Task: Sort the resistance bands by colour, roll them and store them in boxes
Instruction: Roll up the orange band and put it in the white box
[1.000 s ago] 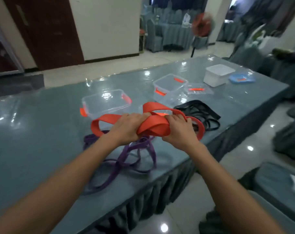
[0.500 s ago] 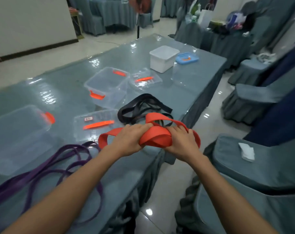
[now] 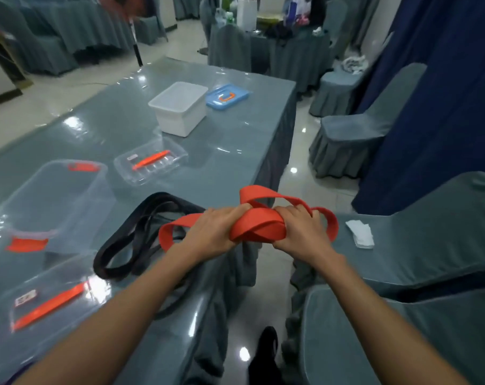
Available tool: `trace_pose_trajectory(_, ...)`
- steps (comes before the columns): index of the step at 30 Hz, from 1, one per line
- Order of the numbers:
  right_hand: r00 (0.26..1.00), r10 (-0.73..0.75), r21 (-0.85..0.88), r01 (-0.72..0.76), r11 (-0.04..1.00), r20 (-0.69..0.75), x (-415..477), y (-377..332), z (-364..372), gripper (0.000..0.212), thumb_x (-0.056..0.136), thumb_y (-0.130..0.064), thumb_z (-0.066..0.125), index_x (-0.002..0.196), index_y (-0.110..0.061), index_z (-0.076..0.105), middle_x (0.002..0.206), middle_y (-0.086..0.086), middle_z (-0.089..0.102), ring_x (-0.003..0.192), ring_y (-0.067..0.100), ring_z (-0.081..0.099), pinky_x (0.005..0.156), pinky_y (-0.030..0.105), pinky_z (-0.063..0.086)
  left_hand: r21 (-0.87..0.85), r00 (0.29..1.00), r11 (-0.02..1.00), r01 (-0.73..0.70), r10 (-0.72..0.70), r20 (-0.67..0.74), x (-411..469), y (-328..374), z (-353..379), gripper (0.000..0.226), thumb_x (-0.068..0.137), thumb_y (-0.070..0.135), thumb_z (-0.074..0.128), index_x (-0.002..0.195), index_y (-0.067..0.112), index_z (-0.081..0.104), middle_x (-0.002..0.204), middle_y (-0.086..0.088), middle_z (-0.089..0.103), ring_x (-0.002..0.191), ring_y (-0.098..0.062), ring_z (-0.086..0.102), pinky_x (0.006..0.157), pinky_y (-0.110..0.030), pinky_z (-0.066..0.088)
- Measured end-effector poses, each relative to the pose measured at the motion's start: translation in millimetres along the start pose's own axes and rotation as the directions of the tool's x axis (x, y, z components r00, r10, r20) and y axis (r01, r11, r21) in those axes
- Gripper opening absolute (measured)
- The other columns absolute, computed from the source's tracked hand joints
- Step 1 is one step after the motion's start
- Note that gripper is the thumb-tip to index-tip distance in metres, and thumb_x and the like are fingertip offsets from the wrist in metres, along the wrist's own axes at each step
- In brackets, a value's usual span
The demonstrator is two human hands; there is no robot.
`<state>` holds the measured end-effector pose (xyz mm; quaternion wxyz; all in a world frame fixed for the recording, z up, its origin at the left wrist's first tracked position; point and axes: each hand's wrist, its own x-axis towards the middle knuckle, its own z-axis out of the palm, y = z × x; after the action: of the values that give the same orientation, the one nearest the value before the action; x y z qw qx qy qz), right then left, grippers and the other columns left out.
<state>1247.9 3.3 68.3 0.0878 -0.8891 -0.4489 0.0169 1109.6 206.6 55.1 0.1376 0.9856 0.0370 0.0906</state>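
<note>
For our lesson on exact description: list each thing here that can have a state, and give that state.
orange band: partly bundled, loose loops, held in both hands
left hand: grips the orange band
right hand: grips the orange band
black bands: unrolled, lying loose
clear box: open, lid off
white box: open, lid off
blue lid: off, beside the white box
clear lids: off, lying flat

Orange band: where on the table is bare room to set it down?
Bare tabletop lies between the white box, the far clear lid and the table's edge. Crowded nearer: clear box, near clear lid, black bands.
</note>
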Motion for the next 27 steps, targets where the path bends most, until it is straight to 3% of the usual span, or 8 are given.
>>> trace_pose_trajectory(7, 0.997, 0.061, 0.049, -0.063, 0.997, 0.040, 85.8, 123.5, -14.0, 0.070, 0.068, -0.058, 0.060, 0.131, -0.032, 0.047, 0.129, -0.006, 0.058, 0.122, 0.024, 0.048, 0.096, 0.046, 0.037, 0.033, 0.997, 0.999, -0.031, 0.028, 0.078, 160.0, 5.7, 27.9, 0.084, 0.078, 0.040, 0.073, 0.152, 0.022, 0.036, 0.138, -0.009, 0.061, 0.121, -0.034, 0.060, 0.096, -0.048, 0.047)
trace_pose_trajectory(11, 0.997, 0.025, 0.055, -0.028, 0.998, 0.067, 131.3, 173.8, -23.4, 0.062, 0.071, -0.053, 0.065, 0.126, -0.032, 0.049, 0.124, -0.007, 0.059, 0.119, 0.023, 0.049, 0.094, 0.045, 0.035, 0.020, 0.996, 1.000, 0.012, -0.014, 0.087, 217.3, 6.1, 42.7, 0.088, 0.079, 0.038, 0.073, 0.155, 0.021, 0.032, 0.142, -0.008, 0.057, 0.123, -0.033, 0.058, 0.099, -0.046, 0.045)
trace_pose_trajectory(15, 0.998, -0.009, 0.060, 0.005, 0.998, 0.070, 174.5, 204.0, -21.0, 0.058, 0.073, -0.054, 0.064, 0.124, -0.032, 0.050, 0.122, -0.008, 0.060, 0.120, 0.022, 0.049, 0.102, 0.049, 0.034, -0.038, 0.998, 0.999, 0.002, 0.000, 0.065, 262.2, -5.6, 44.1, 0.086, 0.079, 0.038, 0.074, 0.153, 0.018, 0.035, 0.137, -0.015, 0.061, 0.115, -0.038, 0.063, 0.094, -0.049, 0.050)
trace_pose_trajectory(18, 0.996, -0.013, 0.071, 0.007, 0.997, 0.089, 211.1, 219.9, -17.8, 0.061, 0.073, -0.056, 0.065, 0.127, -0.033, 0.049, 0.123, -0.008, 0.059, 0.122, 0.021, 0.047, 0.102, 0.046, 0.033, -0.036, 0.999, 0.999, -0.004, 0.005, 0.044, 294.1, -22.1, 49.5, 0.084, 0.077, 0.045, 0.068, 0.148, 0.029, 0.027, 0.129, -0.015, 0.065, 0.107, -0.038, 0.065, 0.088, -0.050, 0.053)
trace_pose_trajectory(22, 0.988, -0.044, 0.048, 0.037, 0.998, 0.151, 270.0, 232.7, -5.7, 0.065, 0.072, -0.057, 0.062, 0.129, -0.032, 0.047, 0.123, -0.008, 0.058, 0.120, 0.021, 0.049, 0.100, 0.046, 0.034, -0.084, 0.996, 0.994, 0.076, -0.072, 0.057, 327.6, -59.8, 64.8, 0.087, 0.078, 0.048, 0.071, 0.153, 0.022, 0.036, 0.137, -0.012, 0.062, 0.115, -0.037, 0.063, 0.095, -0.046, 0.051)
trace_pose_trajectory(27, 0.977, -0.080, 0.009, 0.080, 0.997, 0.196, 365.2, 241.7, -4.6, 0.051, 0.070, -0.064, 0.059, 0.114, -0.038, 0.050, 0.114, -0.014, 0.060, 0.113, 0.017, 0.052, 0.094, 0.044, 0.041, -0.177, 0.989, 0.973, 0.145, -0.148, -0.005, 384.2, -119.6, 73.3, 0.085, 0.082, 0.051, 0.075, 0.154, 0.023, 0.039, 0.145, -0.006, 0.057, 0.125, -0.031, 0.059, 0.104, -0.041, 0.046)
